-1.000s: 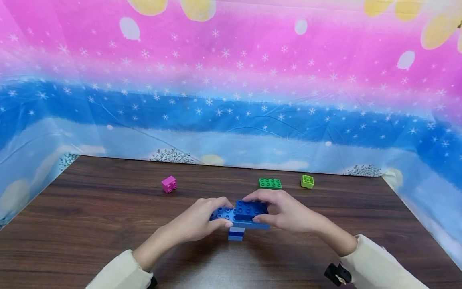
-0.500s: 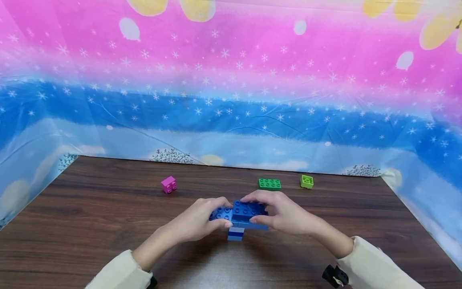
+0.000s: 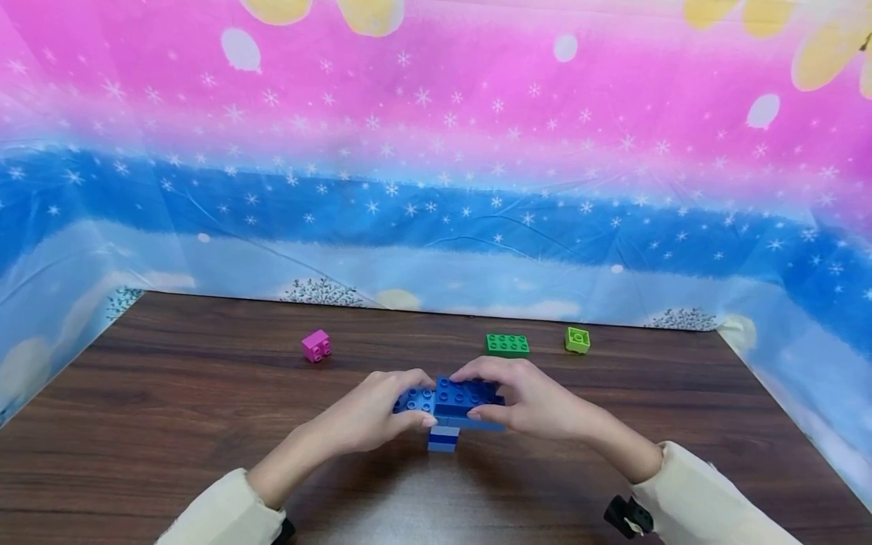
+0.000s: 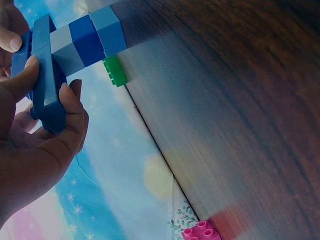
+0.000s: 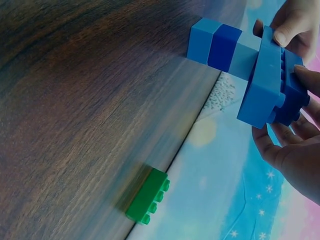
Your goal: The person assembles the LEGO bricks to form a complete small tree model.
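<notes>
On a striped pillar, a studded blue beam — left grip pinching it, right grip a dark-blue brick

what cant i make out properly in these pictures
- Head view: the right end of the top dark blue brick and its full stud count, behind the fingers of the right hand.
- Head view: the left end of the lighter blue layer, behind the left hand.
- Left wrist view: part of the pink brick, cut off by the bottom edge.
</notes>
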A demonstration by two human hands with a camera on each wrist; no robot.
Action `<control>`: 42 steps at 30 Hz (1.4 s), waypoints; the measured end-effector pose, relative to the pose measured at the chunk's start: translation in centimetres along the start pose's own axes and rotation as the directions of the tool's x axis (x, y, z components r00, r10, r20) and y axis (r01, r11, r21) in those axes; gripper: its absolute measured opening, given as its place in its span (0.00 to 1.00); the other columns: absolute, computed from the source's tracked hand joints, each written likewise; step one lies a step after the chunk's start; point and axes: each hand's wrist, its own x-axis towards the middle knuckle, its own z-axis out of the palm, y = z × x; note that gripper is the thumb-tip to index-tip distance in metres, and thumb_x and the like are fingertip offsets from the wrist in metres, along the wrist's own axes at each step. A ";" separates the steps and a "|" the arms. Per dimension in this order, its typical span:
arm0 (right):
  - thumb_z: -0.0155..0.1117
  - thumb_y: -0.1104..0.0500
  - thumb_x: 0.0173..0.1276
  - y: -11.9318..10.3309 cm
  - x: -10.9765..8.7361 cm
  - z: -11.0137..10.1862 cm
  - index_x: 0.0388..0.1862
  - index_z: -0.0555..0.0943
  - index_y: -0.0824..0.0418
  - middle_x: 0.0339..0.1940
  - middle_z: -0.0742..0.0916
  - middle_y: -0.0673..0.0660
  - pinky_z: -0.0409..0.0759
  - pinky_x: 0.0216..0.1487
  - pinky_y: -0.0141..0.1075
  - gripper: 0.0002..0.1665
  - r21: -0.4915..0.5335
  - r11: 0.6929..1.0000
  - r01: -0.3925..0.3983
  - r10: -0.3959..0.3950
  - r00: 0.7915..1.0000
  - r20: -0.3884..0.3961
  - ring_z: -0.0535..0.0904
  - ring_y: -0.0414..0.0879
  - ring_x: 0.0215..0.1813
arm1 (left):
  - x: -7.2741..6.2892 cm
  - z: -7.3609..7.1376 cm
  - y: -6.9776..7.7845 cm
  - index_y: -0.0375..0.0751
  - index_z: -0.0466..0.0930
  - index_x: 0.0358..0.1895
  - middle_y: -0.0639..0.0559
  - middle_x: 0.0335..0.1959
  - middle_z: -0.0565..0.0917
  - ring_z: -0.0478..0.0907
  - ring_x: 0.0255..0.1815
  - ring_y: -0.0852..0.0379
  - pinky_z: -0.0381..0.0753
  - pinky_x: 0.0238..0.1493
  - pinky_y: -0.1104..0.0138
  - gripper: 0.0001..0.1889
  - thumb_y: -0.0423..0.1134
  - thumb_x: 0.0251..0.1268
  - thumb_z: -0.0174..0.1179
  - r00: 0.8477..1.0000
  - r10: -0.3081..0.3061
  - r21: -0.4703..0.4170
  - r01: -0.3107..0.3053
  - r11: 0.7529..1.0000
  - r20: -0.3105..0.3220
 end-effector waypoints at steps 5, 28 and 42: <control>0.64 0.64 0.61 -0.1 0.1 0.1 0.56 0.73 0.60 0.52 0.79 0.54 0.76 0.41 0.36 0.23 -0.003 1.000 0.010 -0.010 1.000 0.000 0.75 0.41 0.45 | -0.1 0.0 0.0 0.35 0.73 0.52 0.45 0.46 0.79 0.76 0.44 0.54 0.74 0.47 0.57 0.19 0.43 0.64 0.56 1.000 -0.009 0.008 0.009 1.000 -0.001; 0.62 0.63 0.62 0.3 0.1 0.2 0.56 0.73 0.62 0.51 0.79 0.57 0.77 0.41 0.32 0.22 0.009 0.999 0.045 -0.045 0.999 0.005 0.76 0.43 0.45 | -0.1 -0.3 0.1 0.39 0.71 0.55 0.48 0.46 0.78 0.75 0.42 0.58 0.74 0.44 0.60 0.21 0.48 0.64 0.55 0.999 -0.027 0.006 0.026 1.000 0.035; 0.62 0.64 0.62 0.4 0.0 0.2 0.56 0.73 0.63 0.51 0.79 0.57 0.77 0.40 0.32 0.22 0.013 0.998 0.058 -0.058 0.998 -0.001 0.76 0.42 0.44 | -0.1 -0.2 0.4 0.45 0.65 0.58 0.48 0.49 0.78 0.75 0.49 0.54 0.73 0.49 0.57 0.19 0.49 0.69 0.47 1.000 -0.023 -0.097 0.025 0.995 0.020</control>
